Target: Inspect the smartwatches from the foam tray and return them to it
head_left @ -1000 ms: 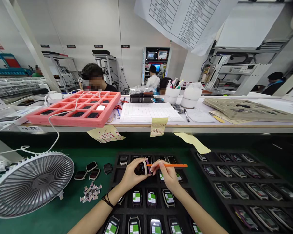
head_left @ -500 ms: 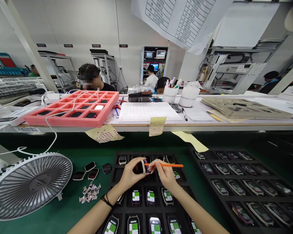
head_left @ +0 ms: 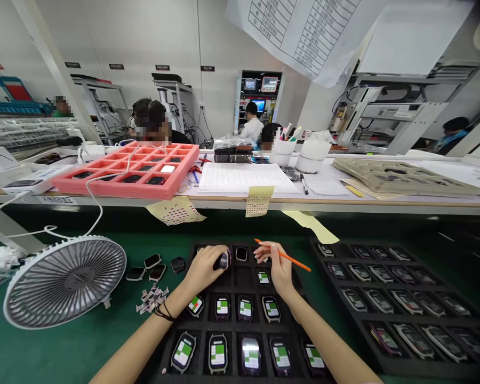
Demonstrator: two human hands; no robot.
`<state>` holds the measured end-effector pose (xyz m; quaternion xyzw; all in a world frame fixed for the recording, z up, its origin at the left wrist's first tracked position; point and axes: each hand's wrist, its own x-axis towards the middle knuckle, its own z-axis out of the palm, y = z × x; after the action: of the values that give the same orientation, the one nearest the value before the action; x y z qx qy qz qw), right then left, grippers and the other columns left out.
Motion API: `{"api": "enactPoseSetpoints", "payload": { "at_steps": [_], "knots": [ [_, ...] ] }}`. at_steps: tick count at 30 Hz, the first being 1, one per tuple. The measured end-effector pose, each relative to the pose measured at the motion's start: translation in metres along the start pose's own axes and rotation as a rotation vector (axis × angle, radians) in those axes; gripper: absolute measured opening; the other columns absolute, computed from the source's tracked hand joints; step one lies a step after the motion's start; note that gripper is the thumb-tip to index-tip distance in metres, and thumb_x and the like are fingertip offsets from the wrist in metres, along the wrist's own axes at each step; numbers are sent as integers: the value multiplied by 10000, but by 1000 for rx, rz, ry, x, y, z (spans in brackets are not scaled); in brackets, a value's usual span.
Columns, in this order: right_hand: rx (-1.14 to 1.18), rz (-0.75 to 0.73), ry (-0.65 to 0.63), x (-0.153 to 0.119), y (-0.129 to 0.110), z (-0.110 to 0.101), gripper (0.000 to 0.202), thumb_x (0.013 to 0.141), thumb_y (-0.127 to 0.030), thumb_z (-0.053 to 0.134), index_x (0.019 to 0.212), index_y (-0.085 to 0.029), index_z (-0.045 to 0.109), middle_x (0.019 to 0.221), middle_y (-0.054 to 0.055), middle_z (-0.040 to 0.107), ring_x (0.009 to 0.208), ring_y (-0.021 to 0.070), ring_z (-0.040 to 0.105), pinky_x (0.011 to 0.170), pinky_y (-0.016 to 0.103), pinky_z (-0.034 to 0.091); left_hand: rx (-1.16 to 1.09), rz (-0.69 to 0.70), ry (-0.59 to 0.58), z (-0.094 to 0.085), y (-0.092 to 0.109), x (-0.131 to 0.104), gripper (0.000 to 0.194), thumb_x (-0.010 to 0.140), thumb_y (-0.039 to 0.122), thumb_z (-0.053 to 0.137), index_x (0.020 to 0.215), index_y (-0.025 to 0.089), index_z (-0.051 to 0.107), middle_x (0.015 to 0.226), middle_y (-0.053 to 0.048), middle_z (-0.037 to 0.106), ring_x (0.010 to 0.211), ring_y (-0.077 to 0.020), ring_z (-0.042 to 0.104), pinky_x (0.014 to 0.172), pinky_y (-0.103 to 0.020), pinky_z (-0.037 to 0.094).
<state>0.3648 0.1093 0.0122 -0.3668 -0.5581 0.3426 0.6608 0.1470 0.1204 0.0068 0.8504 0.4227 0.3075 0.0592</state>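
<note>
My left hand (head_left: 206, 266) is closed around a smartwatch body (head_left: 224, 260), its thumb and fingers gripping the sides, over the far left part of a black compartment tray (head_left: 243, 277). My right hand (head_left: 279, 269) holds a thin orange stick (head_left: 298, 263) between thumb and fingers, above the tray's far right part. The stick's tip is clear of the watch. Between the hands, a dark-screened watch (head_left: 241, 254) sits in a back compartment. Nearer rows hold several watches with lit green-and-white screens, such as this watch (head_left: 218, 353). My hands cover some compartments.
Left of the tray lie several loose watches (head_left: 152, 261) and a pile of small silvery pieces (head_left: 151, 298). A desk fan (head_left: 66, 280) stands farther left. A second black tray (head_left: 420, 367) is on the right. The raised shelf carries a pink foam tray (head_left: 172, 186) and papers (head_left: 244, 178).
My hands have moved apart. The left has carried the watch leftward and down to the tray, and the right has drawn the orange stick away from it. The camera view has shifted slightly.
</note>
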Motion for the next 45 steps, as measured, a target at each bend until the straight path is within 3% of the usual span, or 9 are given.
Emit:
{"api": "enactPoseSetpoints", "payload": {
  "at_steps": [5,10,15,18,22,26,32,38,45],
  "knots": [
    [-36,8,-26,6,-4,-3,304,944,-404,386,950,-210,620,762,39,670,667,162,627,545,269,527,91,16,-266,-6,-1,-9,488,680,128,721,1132,195,549,1143,-58,636,1036,-262,563,840,-369,428],
    [-339,29,-134,7,-19,-18,334,904,-439,458,803,-192,660,798,58,685,660,174,638,618,283,528,16,-48,-260,-19,-16,-14,491,680,449,743,1075,201,588,1061,-60,651,993,-250,578,861,-344,421],
    [-567,154,-148,2,-15,-62,478,937,-520,278,922,-180,613,672,58,662,563,185,631,536,278,485,125,-89,-216,-35,-35,-32,570,703,548,678,1149,212,568,1089,-87,611,992,-277,559,814,-362,429],
    [-985,114,-208,-3,-6,-91,416,943,-457,315,794,-189,596,611,64,630,528,205,614,506,281,412,118,-49,-198,-34,-22,-27,574,746,536,644,1208,215,528,1173,-102,563,1068,-293,518,855,-391,409],
    [-1313,131,-248,-10,1,-103,282,940,-257,339,837,-172,588,716,104,662,593,228,637,489,268,349,48,87,-220,-6,26,4,270,876,350,541,1105,215,583,1086,-77,592,1012,-257,537,853,-386,400],
    [-1318,137,-358,-17,3,-92,260,937,-195,343,948,-147,598,808,129,672,697,243,655,539,272,396,-16,157,-281,41,67,32,178,815,270,612,949,157,640,946,-113,599,905,-316,562,784,-433,422],
    [-1277,179,-412,-20,6,-83,248,904,-154,402,1040,-113,604,887,165,679,827,274,654,641,306,455,34,22,-228,84,81,45,271,838,371,573,858,113,657,915,-164,585,927,-374,553,798,-470,427],
    [-1073,237,-429,-15,5,-94,288,931,-228,347,995,-167,621,906,104,703,841,247,674,675,298,477,93,23,-271,93,82,49,303,905,337,438,932,103,629,954,-178,595,961,-331,532,793,-427,443],
    [-874,216,-447,-16,7,-96,372,932,-325,302,955,-203,652,909,91,710,872,259,671,723,339,478,-40,39,-299,80,81,44,307,938,243,280,943,142,569,917,-138,598,872,-278,550,770,-391,425]
  ]
}}
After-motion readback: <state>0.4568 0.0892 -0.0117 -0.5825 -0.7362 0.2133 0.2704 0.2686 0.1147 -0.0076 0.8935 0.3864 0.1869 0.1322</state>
